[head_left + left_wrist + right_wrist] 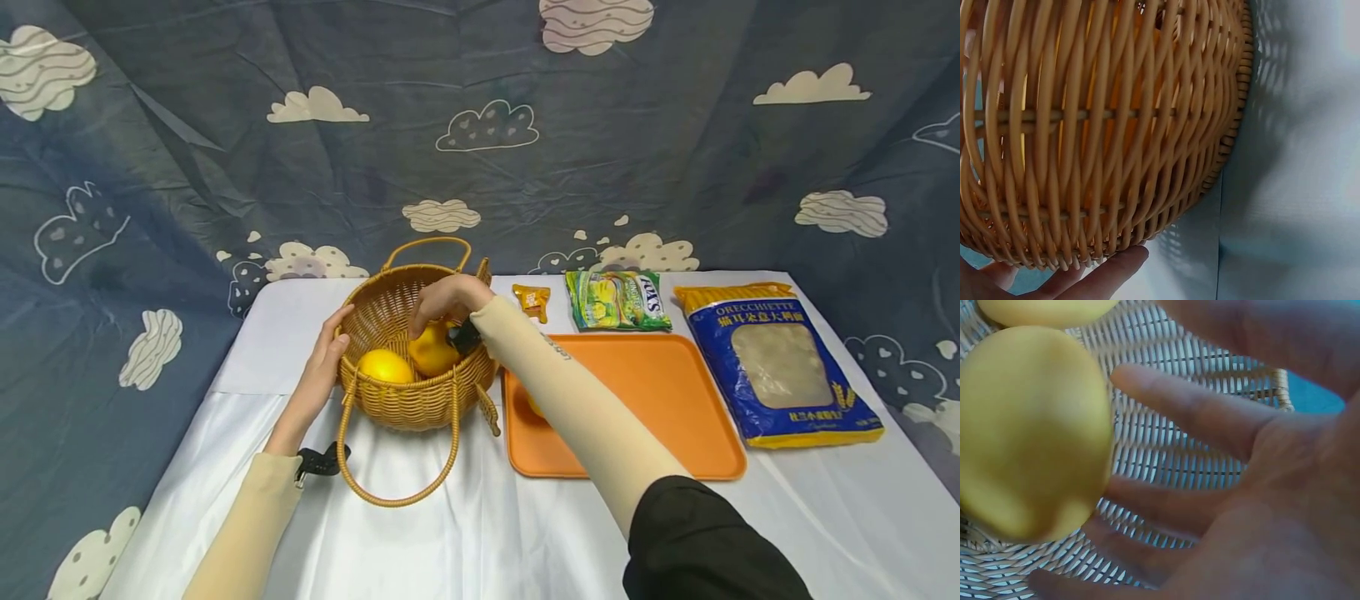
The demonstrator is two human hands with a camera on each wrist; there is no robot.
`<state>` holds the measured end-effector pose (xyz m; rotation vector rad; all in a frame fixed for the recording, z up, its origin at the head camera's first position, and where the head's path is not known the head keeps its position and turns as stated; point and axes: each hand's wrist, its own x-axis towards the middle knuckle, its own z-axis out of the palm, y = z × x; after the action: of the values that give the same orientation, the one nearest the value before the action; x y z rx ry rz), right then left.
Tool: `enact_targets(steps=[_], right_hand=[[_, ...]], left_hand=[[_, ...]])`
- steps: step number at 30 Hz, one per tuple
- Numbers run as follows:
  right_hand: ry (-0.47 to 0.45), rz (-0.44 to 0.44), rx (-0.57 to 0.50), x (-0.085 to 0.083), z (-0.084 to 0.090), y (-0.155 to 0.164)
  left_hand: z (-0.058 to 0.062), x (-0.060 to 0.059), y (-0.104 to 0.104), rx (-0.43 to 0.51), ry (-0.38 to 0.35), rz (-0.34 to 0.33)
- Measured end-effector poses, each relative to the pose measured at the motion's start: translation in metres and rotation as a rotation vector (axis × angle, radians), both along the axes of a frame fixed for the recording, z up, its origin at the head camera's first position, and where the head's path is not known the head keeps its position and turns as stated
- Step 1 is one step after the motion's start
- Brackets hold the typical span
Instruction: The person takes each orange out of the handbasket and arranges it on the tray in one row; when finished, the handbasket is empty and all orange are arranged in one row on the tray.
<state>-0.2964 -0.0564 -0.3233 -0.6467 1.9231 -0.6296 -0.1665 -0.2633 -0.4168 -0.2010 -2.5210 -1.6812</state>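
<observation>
A round wicker basket (405, 408) with two looped handles stands on the cloth-covered table. Two yellow lemons lie inside, one at the front left (385, 365) and one to its right (432, 353). My left hand (322, 358) holds the basket's left rim, its fingers at the edge of the weave in the left wrist view. Inside the basket is my right hand (447, 298). In the right wrist view its fingers are spread and loosely bent beside the larger-looking lemon (1035, 431), not wrapped round it.
Right of the basket lies an orange tray (645, 400), with a yellow thing (535, 407) mostly hidden by my right forearm. Behind the tray are a small orange packet (532, 301) and a green FOX'S bag (618, 301). A blue orecchiette bag (780, 367) lies at the right.
</observation>
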Motion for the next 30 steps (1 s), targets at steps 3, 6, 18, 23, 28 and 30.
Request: enact_targets(steps=[3, 6, 18, 23, 28, 30], right_hand=[[-0.028, 0.005, 0.016, -0.001, -0.005, -0.003], [-0.073, -0.026, 0.033, -0.001, -0.01, -0.006], [0.005, 0.182, 0.163, -0.006, -0.016, -0.011], [0.01, 0.228, 0.171, -0.005, -0.017, -0.013], [0.033, 0.234, 0.222, -0.005, -0.017, -0.012], [0.039, 0.255, 0.231, -0.005, -0.017, -0.011]], left_hand=[[0.002, 0.0, 0.001, 0.01, -0.003, -0.002], [0.008, 0.003, 0.004, 0.019, -0.018, -0.006], [0.037, 0.019, 0.018, 0.012, -0.026, -0.01], [0.036, 0.018, 0.018, 0.01, -0.02, -0.008], [0.036, 0.018, 0.018, 0.006, -0.025, -0.005], [0.036, 0.018, 0.018, 0.005, -0.025, -0.004]])
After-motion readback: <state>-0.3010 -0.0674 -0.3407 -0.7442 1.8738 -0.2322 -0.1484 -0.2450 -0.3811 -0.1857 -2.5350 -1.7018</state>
